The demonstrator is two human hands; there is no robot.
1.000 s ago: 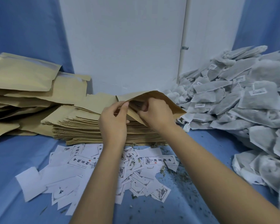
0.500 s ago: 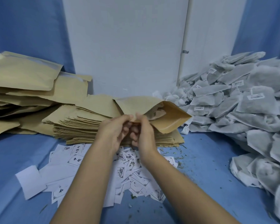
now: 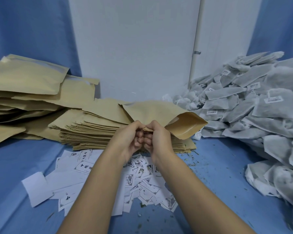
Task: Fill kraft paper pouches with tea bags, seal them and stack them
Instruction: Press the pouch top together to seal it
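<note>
Evidently midway: pinched unsealed pouch (image 3: pixel 181 127) with left hand (image 3: pixel 131 138) and right hand (image 3: pixel 157 138); left of them stacked filled pouches (image 3: pixel 24 81), right heaped tea bags (image 3: pixel 260 108).

right grip (image 3: pixel 158 139) out of pouch (image 3: pixel 159 112) | pinches edge beside left grip (image 3: pixel 132 138)

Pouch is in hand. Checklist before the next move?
1. Grip: left hand and right hand both pinch the pouch at its near edge: ok.
2. Mouth closed along its length: not ok, the right end gapes.
3. Contents loaded: cannot tell, only a pale shape shows in the opening.
4. Pouch free of the flat pouch stack below: cannot tell, the hands hide it.
5. Room on the left pile of pouches: ok, nothing lies on top.
</note>
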